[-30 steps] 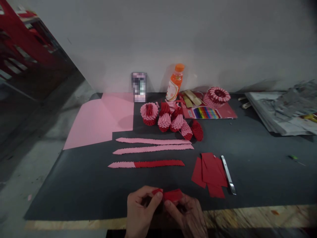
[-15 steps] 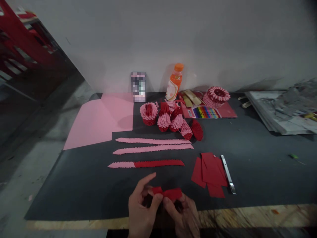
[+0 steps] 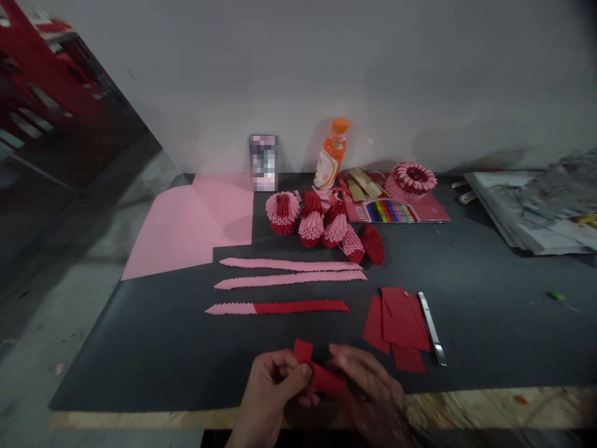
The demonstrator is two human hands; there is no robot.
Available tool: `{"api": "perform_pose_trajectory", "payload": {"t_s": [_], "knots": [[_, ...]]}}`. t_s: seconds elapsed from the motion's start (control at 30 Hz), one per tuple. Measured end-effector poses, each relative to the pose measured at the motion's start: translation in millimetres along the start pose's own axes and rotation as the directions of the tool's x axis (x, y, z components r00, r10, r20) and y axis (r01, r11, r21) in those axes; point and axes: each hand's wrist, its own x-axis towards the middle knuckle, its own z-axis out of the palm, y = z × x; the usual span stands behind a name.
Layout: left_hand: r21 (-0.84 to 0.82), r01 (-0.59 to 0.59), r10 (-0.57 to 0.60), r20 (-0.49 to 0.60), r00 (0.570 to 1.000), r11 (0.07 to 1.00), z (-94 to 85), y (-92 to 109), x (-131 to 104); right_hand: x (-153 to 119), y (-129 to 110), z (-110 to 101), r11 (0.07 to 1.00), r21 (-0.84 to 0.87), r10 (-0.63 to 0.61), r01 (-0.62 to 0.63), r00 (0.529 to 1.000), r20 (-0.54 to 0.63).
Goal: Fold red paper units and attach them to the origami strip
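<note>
My left hand [image 3: 275, 389] pinches a small red paper piece [image 3: 327, 379] between thumb and fingers, near the table's front edge. The paper is bent at the pinch, with one short end standing up and the other slanting down to the right. Beside that slanting end is my right hand [image 3: 373, 382], smeared by motion; its upper fingers look stretched out, and I cannot tell whether it touches the paper. Beyond the hands lies a toothed folded-paper strip [image 3: 298, 307], part pink and part red. Red paper rectangles [image 3: 403, 317] lie in a loose pile to the right.
A silver cutter knife [image 3: 431, 330] lies by the pile. Two pink toothed strips [image 3: 289, 281] lie farther back. Behind them are folded-paper pieces [image 3: 283, 214], an orange drink bottle [image 3: 332, 152], a phone [image 3: 264, 163] against the wall, pink sheets [image 3: 186, 230] and a paper stack [image 3: 504, 218].
My right hand has let its pinch go and moved right, away from my left thumb. The red paper has turned, one end now pointing up. The view has shifted slightly.
</note>
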Motion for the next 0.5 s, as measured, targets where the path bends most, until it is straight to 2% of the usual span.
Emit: {"api": "perform_pose_trajectory", "payload": {"t_s": [0.07, 0.1, 0.17, 0.27, 0.33, 0.43, 0.5], "knots": [[0.008, 0.034, -0.034, 0.032, 0.999, 0.999, 2.2, -1, 0, 3, 0, -8, 0.963, -0.136, -0.213, 0.232, 0.967, 0.14], [0.018, 0.043, -0.044, 0.038, 0.998, 0.999, 2.9, -2, 0, 4, 0, -11, 0.936, -0.168, -0.278, 0.31, 0.942, 0.19], [0.043, 0.045, -0.047, 0.038, 0.998, 0.998, 3.2, -4, 0, 8, -3, -11, 0.939, -0.14, -0.286, 0.315, 0.938, 0.195], [0.108, -0.008, 0.005, 0.033, 0.999, 0.994, 1.2, -6, 0, 14, -10, -4, 0.985, -0.045, -0.157, 0.166, 0.976, 0.151], [0.183, -0.068, 0.066, 0.016, 0.998, 0.981, -0.6, -7, -1, 18, -15, 1, 1.0, 0.023, 0.004, -0.008, 0.986, 0.167], [0.271, -0.138, 0.154, -0.039, 0.987, 0.953, -2.6, -8, -2, 21, -19, 9, 0.952, 0.138, 0.242, -0.275, 0.946, 0.215], [0.294, -0.171, 0.195, -0.054, 0.979, 0.94, -2.9, -7, -3, 21, -18, 14, 0.913, 0.178, 0.331, -0.368, 0.921, 0.204]]}}
